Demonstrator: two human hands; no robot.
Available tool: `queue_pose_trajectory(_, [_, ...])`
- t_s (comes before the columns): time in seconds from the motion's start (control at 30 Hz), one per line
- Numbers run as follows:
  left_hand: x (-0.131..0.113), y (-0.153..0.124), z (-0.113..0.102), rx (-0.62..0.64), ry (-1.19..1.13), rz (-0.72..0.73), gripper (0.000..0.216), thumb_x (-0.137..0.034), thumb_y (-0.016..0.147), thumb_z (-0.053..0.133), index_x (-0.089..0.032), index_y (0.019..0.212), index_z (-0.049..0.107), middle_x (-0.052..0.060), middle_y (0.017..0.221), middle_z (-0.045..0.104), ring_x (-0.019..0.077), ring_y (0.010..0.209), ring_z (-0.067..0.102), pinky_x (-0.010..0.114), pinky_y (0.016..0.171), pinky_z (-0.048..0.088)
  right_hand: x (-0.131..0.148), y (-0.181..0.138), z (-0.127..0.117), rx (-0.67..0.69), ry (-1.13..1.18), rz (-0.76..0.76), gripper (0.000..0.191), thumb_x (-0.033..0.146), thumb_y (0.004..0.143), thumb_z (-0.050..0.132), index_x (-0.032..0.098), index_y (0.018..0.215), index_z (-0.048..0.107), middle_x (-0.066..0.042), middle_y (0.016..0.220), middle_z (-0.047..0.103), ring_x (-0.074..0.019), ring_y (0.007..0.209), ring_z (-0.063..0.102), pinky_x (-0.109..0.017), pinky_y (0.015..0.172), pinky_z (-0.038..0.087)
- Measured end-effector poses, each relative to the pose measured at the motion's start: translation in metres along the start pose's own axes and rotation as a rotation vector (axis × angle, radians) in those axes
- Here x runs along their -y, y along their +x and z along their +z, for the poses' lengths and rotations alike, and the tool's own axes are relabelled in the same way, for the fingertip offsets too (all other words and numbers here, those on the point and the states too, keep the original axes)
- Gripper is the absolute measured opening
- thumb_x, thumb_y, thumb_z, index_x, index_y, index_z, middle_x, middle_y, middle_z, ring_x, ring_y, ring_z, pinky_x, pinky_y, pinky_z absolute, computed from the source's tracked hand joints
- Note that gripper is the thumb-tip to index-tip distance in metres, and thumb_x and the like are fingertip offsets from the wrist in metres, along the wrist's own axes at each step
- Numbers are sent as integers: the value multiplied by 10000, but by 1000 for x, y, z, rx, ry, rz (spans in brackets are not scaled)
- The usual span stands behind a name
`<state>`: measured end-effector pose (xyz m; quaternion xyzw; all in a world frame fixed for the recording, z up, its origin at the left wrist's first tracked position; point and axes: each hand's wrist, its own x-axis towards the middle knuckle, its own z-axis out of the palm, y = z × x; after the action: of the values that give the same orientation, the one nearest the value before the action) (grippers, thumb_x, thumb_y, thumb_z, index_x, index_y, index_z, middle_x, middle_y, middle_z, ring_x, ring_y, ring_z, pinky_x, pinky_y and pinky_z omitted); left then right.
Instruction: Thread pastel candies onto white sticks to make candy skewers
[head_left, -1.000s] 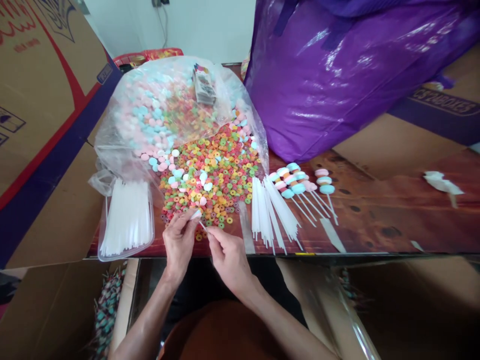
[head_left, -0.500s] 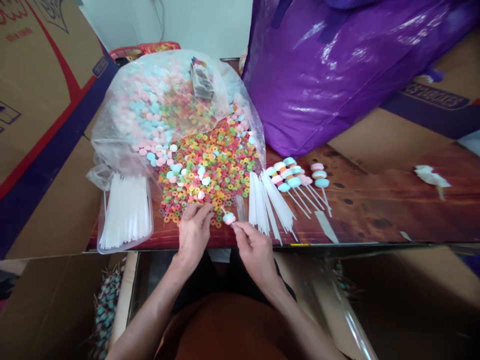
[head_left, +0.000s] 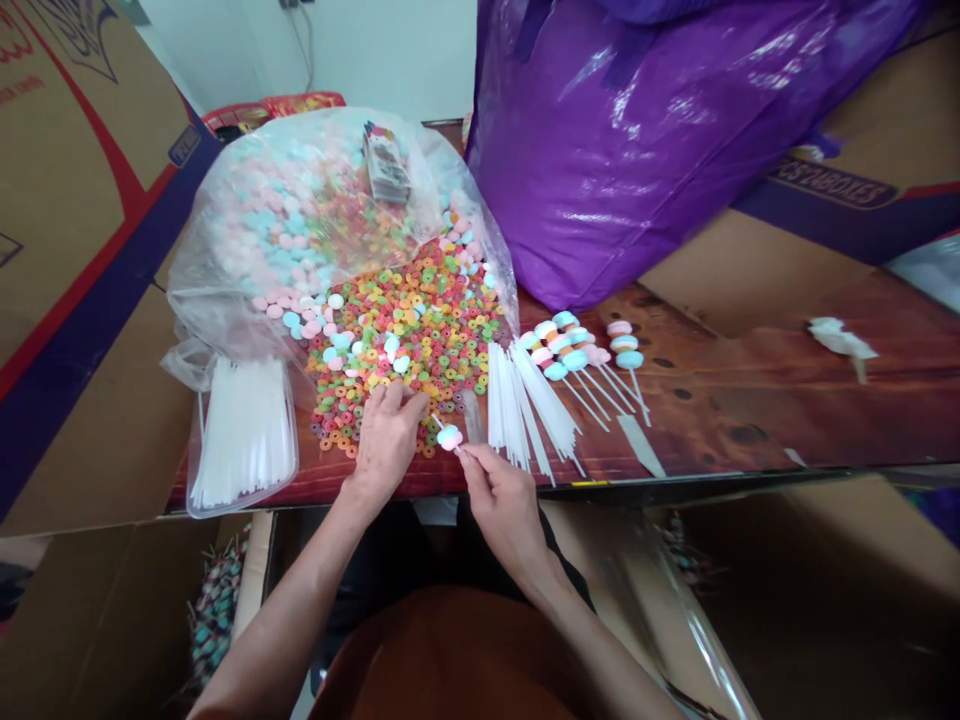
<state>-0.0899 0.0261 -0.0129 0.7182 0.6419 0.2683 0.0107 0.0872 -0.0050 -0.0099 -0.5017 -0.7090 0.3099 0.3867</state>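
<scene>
My right hand point(head_left: 504, 492) pinches a white lollipop stick point(head_left: 458, 450) near the table's front edge. Pale blue, white and pink marshmallows point(head_left: 449, 437) are threaded on it, and its bare tip points up and left. My left hand point(head_left: 388, 435) reaches over the near side of a pile of small colourful candy rings point(head_left: 420, 320), palm down. Its fingers are bent and drawn together; whatever is between the fingertips is hidden. Just right of the right hand lie loose white sticks point(head_left: 517, 410). Beyond those rest several finished marshmallow skewers point(head_left: 566, 345), with one skewer point(head_left: 625, 343) apart.
A clear plastic bag point(head_left: 247, 220) of marshmallows and rings covers the back left. A tray of white sticks point(head_left: 244, 430) stands at the left. Behind are a large purple bag point(head_left: 645, 150) and cardboard boxes point(head_left: 67, 250). Crumpled white paper point(head_left: 840, 337) lies far right.
My left hand has moved slightly forward, deeper over the candy rings. My right hand still holds the marshmallow stick in nearly the same place. The whole view has shifted a little.
</scene>
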Motion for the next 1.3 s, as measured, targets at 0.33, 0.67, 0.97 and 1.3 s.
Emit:
queue_pose_trajectory(0.33, [7,0,2,17,-69,136,233,-162,966,470,-158,937,702,105,969,574,232,931,503,367,842,492,2,2,0,-3,10,1,260,243,1003,463,158,931,698,-24,769,706,-140,658,637,-226,651,453])
queue_pose_trajectory(0.67, [0,-12,-9,-29,-690,-471,164,-316,929,544,-194,986,637,9,807,677,139,693,616,260,671,493,9,4,6,47,90,-25,255,239,1004,454,166,961,695,-36,813,721,-147,674,644,-230,661,472])
queue_pose_trajectory(0.97, [-7,-20,-3,-103,-988,-585,182,-327,877,604,-187,976,664,27,836,716,165,739,687,291,722,565,12,7,10,92,7,-28,274,218,999,437,176,990,708,-43,786,721,-157,645,640,-236,627,461])
queue_pose_trajectory(1.3, [-11,-26,-6,-157,-912,-603,276,-389,864,657,-191,1035,745,62,984,768,216,889,729,367,870,582,14,9,17,67,-15,-54,277,198,989,437,160,1003,711,-54,779,725,-166,647,659,-244,619,471])
